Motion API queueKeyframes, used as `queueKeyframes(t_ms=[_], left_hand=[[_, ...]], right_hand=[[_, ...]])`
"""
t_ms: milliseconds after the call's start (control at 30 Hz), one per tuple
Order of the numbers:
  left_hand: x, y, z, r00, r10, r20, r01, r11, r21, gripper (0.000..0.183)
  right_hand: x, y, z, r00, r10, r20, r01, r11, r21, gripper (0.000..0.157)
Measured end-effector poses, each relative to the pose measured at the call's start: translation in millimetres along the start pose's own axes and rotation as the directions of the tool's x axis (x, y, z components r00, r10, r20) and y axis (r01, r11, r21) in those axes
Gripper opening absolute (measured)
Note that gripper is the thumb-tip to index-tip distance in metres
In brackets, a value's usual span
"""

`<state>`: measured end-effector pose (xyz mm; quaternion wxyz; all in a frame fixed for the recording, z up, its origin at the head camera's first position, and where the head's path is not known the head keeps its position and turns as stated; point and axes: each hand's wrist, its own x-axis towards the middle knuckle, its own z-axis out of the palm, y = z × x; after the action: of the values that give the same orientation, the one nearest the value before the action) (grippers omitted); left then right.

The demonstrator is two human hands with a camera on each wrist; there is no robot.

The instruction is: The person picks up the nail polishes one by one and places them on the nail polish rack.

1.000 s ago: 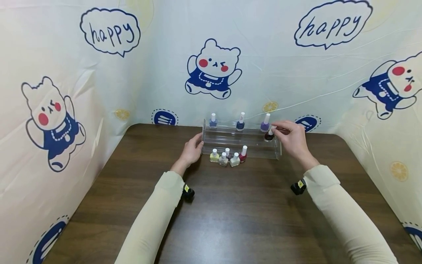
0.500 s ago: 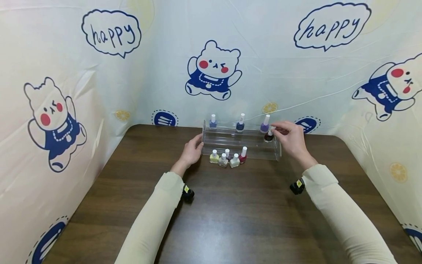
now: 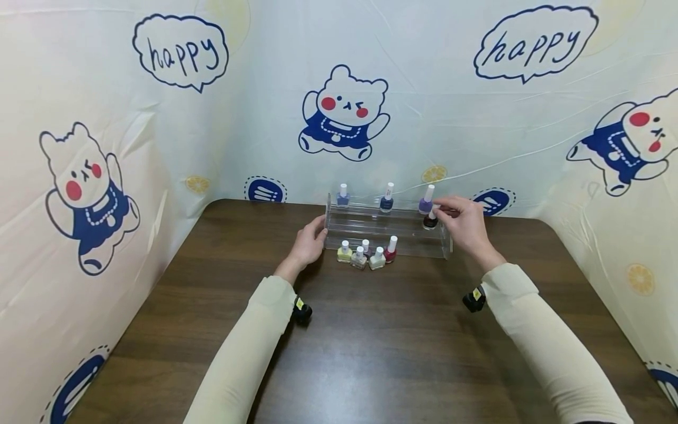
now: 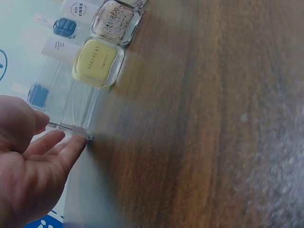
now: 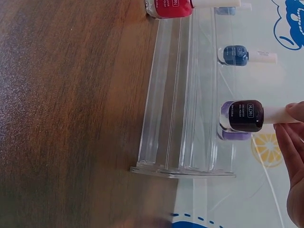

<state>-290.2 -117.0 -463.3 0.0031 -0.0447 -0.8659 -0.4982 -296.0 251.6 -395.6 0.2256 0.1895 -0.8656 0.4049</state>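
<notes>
My right hand (image 3: 466, 225) pinches the white cap of a dark nail polish bottle (image 5: 246, 116) between thumb and fingers. The bottle is over the right part of a clear stepped display rack (image 5: 183, 99), just in front of a purple nail polish (image 3: 425, 205) on the top tier. At the rack's left end, my left hand (image 4: 35, 166) grips the side panel, thumb on one side and fingers on the other. A dark blue nail polish (image 3: 386, 204) and a light blue one (image 3: 343, 199) also stand on the top tier.
In front of the rack, on the brown wooden table (image 3: 339, 353), stand a yellow polish (image 4: 97, 62), a glittery one (image 4: 116, 23), a whitish one (image 3: 377, 260), a red one (image 5: 172, 7) and a dark one (image 3: 366, 247). A printed cloth (image 3: 434, 118) hangs close behind.
My right hand and the dark nail polish bottle have shifted very slightly left. The left hand stays at the rack's end, and the other bottles keep their places.
</notes>
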Motion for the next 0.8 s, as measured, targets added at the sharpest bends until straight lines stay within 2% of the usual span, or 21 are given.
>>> queueKeyframes(t_ms=[800], left_hand=[[0.6,-1.7,-0.2,1.0,0.004,0.005,-0.004,1.0,-0.019,0.048]], right_hand=[[1.3,9.8,11.6,0.999,0.03,0.029,-0.027,0.997,-0.073,0.019]])
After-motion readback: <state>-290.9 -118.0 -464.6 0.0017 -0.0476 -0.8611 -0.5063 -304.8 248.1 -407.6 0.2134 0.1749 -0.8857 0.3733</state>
